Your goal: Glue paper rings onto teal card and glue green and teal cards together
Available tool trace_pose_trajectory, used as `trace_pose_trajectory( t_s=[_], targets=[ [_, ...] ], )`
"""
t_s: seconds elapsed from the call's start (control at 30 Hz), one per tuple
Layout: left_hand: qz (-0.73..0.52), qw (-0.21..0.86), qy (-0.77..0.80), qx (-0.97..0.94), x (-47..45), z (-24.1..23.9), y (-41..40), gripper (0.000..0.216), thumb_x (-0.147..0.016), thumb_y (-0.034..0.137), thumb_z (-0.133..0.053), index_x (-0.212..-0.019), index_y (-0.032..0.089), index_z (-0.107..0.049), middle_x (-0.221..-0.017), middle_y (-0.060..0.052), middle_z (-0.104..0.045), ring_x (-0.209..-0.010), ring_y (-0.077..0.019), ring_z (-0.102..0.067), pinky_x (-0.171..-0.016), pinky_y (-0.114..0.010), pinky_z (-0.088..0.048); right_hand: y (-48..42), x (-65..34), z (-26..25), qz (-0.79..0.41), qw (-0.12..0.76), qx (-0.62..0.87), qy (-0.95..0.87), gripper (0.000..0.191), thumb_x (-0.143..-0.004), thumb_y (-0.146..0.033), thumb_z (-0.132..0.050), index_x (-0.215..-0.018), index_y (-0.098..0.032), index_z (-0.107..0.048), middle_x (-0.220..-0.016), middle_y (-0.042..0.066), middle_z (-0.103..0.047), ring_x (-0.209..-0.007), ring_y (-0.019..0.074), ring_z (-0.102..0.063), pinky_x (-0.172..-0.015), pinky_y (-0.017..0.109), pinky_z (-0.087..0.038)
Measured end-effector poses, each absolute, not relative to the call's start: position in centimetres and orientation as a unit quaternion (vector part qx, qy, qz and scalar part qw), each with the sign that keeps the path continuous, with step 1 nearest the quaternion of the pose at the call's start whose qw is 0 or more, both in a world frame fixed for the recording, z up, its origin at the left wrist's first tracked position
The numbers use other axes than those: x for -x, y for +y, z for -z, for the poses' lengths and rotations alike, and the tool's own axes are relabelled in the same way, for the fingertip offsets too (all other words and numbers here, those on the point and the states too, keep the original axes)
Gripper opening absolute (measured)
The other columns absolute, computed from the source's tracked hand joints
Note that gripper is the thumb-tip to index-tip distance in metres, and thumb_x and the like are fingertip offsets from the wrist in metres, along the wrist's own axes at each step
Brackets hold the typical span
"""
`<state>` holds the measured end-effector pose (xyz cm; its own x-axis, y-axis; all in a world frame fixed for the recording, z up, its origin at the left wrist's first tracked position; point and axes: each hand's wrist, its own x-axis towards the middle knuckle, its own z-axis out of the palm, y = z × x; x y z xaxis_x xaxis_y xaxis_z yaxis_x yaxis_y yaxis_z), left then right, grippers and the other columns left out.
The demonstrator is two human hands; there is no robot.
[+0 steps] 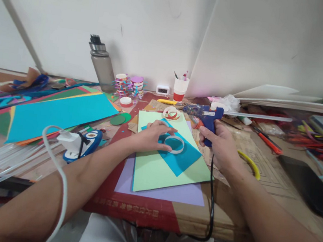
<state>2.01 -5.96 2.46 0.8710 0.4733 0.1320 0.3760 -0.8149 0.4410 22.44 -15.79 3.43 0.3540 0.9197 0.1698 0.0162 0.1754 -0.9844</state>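
Note:
My right hand (216,142) is wrapped round the handle of a blue hot glue gun (208,121), held above the right side of the papers. A long clear glue stick (257,116) sticks out of its back, and its nozzle points left. My left hand (156,136) rests on a blue paper square (178,165), its thumb and fingers curled at the left side of a white ring (179,151) that looks like a paper strip. Beneath the blue square lie light green sheets (151,175), with a purple sheet (193,196) under them. Behind sits a small stack of rings (172,113).
Blue card sheets (67,114), clear glue sticks (10,158) and a power strip (86,149) lie left. A bottle (101,65), clock (162,90) and cup of pens (180,89) stand behind. A black phone (310,188) and orange-handled cutter (268,142) lie right. The gun's black cord (212,207) hangs in front.

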Motion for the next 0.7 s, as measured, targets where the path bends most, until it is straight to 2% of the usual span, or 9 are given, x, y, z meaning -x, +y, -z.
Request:
trace_pose_trajectory(
  t_s=[0.2,0.7],
  targets=[
    [-0.122,0.202,0.221,-0.946,-2.02,-2.50,-6.01,0.055,-0.077,0.049,-0.064,-0.126,0.028,-0.051,-0.126,-0.004,-0.056,-0.123,-0.0264,-0.037,-0.101,-0.042,-0.028,-15.68,-22.68,-3.35,-0.352,0.628,0.522,-0.458,0.017,-0.075,-0.031,-0.065,-0.084,-0.022,-0.053,-0.063,-0.006,-0.053,-0.051,0.0079,-0.043,-0.048,0.023,-0.034],
    [-0.129,0.212,0.229,-0.941,-1.95,-2.41,-6.04,0.057,-0.077,0.050,-0.064,-0.128,0.028,-0.050,-0.127,-0.005,-0.055,-0.124,-0.0272,-0.035,-0.102,-0.043,-0.028,-15.82,-22.51,-3.47,-0.357,0.631,0.521,-0.449,0.021,-0.073,-0.032,-0.066,-0.085,-0.022,-0.052,-0.062,-0.007,-0.052,-0.050,0.0079,-0.042,-0.048,0.023,-0.033]
  ],
)
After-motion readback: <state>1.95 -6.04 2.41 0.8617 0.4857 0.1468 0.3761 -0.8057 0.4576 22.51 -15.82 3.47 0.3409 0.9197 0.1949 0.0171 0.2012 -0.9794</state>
